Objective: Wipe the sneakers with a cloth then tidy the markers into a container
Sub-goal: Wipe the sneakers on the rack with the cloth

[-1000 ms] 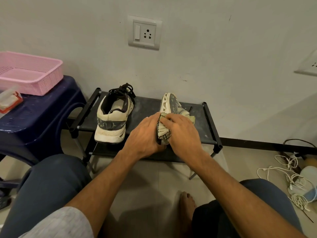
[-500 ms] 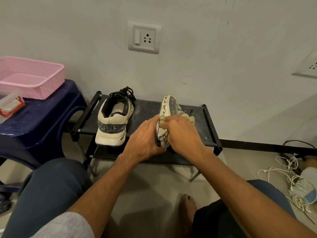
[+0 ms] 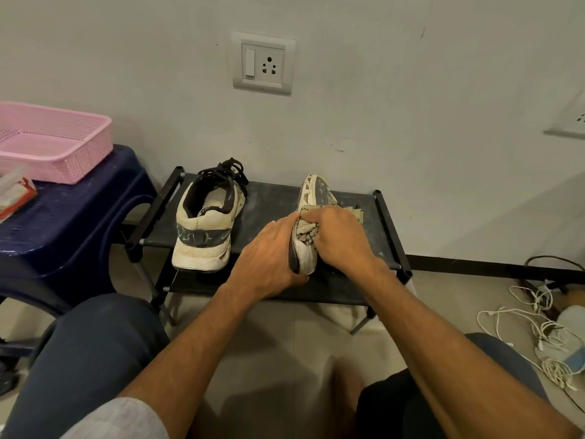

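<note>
Two worn white-and-grey sneakers are on a low black shoe rack [image 3: 272, 204]. The left sneaker [image 3: 207, 223] stands upright, heel towards me, black laces loose. The right sneaker [image 3: 311, 198] is tipped on its side with the sole facing left. My left hand [image 3: 269, 258] grips its heel end from the left. My right hand [image 3: 343, 237] holds a crumpled pale cloth [image 3: 305, 231] bunched against the shoe's sole edge. A corner of the cloth [image 3: 356, 213] sticks out behind my right hand. No markers are visible.
A pink plastic basket [image 3: 66, 160] sits on a dark blue plastic stool [image 3: 79, 223] at the left, beside a red-and-white packet [image 3: 15, 194]. A tangle of white cables [image 3: 538, 331] lies on the floor at the right. A wall socket [image 3: 262, 63] is above the rack.
The view has shifted slightly. My right hand has rubbed the cloth a little along the tipped sneaker's sole edge while my left hand kept its hold on the heel.
</note>
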`<state>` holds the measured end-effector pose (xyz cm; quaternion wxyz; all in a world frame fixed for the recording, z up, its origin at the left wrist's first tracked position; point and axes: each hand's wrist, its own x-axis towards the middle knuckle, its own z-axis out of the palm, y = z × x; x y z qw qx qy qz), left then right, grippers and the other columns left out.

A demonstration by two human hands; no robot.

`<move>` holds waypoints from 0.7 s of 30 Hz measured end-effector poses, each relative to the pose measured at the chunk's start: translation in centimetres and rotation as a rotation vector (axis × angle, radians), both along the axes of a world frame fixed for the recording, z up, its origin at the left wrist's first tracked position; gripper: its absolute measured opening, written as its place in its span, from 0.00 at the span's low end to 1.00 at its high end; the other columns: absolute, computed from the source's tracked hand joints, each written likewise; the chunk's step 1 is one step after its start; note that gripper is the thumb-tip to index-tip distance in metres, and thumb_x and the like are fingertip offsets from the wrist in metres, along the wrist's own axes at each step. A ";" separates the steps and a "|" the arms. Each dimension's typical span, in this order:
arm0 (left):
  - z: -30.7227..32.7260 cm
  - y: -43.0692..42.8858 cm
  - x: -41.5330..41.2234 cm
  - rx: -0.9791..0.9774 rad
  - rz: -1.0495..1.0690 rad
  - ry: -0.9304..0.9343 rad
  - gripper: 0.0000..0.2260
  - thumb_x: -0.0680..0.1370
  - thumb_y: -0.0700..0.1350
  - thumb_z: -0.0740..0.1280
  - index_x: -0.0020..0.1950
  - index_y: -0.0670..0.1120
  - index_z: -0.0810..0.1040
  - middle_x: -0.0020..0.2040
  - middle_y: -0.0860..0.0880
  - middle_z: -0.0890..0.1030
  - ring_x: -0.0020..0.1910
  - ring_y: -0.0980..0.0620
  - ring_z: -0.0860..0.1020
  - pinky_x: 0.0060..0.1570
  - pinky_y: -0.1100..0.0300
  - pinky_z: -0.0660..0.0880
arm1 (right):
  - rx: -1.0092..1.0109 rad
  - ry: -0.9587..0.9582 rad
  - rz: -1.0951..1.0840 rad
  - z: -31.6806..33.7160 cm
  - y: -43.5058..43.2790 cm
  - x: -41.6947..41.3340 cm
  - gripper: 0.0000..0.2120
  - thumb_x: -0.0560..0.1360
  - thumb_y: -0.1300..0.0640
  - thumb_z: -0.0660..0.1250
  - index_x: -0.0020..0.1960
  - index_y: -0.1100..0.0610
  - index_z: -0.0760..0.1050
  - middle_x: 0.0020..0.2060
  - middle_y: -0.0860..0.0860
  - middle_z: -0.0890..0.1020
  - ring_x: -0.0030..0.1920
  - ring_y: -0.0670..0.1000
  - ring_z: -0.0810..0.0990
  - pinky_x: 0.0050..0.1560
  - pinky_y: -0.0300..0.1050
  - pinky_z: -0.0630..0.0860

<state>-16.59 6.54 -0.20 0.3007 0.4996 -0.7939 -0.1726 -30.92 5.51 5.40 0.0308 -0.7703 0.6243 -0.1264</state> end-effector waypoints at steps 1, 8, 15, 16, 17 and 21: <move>0.1 0.1 0.0 0.009 0.001 0.014 0.44 0.64 0.55 0.77 0.74 0.53 0.58 0.67 0.55 0.71 0.65 0.56 0.68 0.66 0.57 0.67 | -0.029 -0.024 0.007 -0.2 0.8 0.4 0.18 0.75 0.64 0.67 0.62 0.51 0.79 0.55 0.54 0.82 0.56 0.55 0.79 0.61 0.52 0.75; 0.9 1.0 0.4 -0.035 -0.053 -0.044 0.43 0.69 0.58 0.74 0.76 0.47 0.55 0.71 0.50 0.68 0.70 0.52 0.65 0.70 0.52 0.63 | -0.184 0.026 0.223 -1.8 5.3 -0.8 0.21 0.63 0.70 0.74 0.53 0.57 0.83 0.54 0.53 0.84 0.59 0.57 0.79 0.61 0.59 0.74; 0.7 0.4 0.3 0.004 -0.029 -0.070 0.47 0.66 0.56 0.75 0.78 0.50 0.53 0.74 0.52 0.65 0.71 0.54 0.63 0.67 0.60 0.61 | -0.133 0.045 0.063 0.2 4.1 -3.4 0.18 0.70 0.69 0.67 0.56 0.56 0.83 0.56 0.52 0.83 0.60 0.54 0.77 0.66 0.53 0.69; 0.6 0.3 0.3 -0.002 -0.027 -0.065 0.47 0.66 0.56 0.75 0.78 0.50 0.53 0.74 0.52 0.65 0.71 0.54 0.63 0.67 0.61 0.60 | -0.131 -0.011 0.007 0.4 4.1 -3.7 0.19 0.70 0.70 0.66 0.57 0.56 0.82 0.56 0.53 0.83 0.60 0.54 0.77 0.66 0.51 0.69; 0.6 0.4 0.3 -0.004 -0.026 -0.064 0.46 0.67 0.56 0.75 0.78 0.49 0.53 0.74 0.52 0.65 0.72 0.54 0.63 0.67 0.62 0.58 | -0.131 -0.067 -0.043 0.8 4.0 -3.8 0.19 0.71 0.70 0.65 0.59 0.57 0.81 0.57 0.53 0.82 0.61 0.54 0.76 0.65 0.50 0.69; 0.7 0.4 0.2 -0.003 -0.026 -0.041 0.46 0.67 0.56 0.75 0.78 0.48 0.54 0.74 0.51 0.65 0.72 0.54 0.62 0.67 0.64 0.54 | -0.190 -0.262 -0.131 1.5 3.0 -2.9 0.20 0.74 0.70 0.63 0.63 0.58 0.78 0.60 0.54 0.80 0.63 0.53 0.75 0.65 0.48 0.71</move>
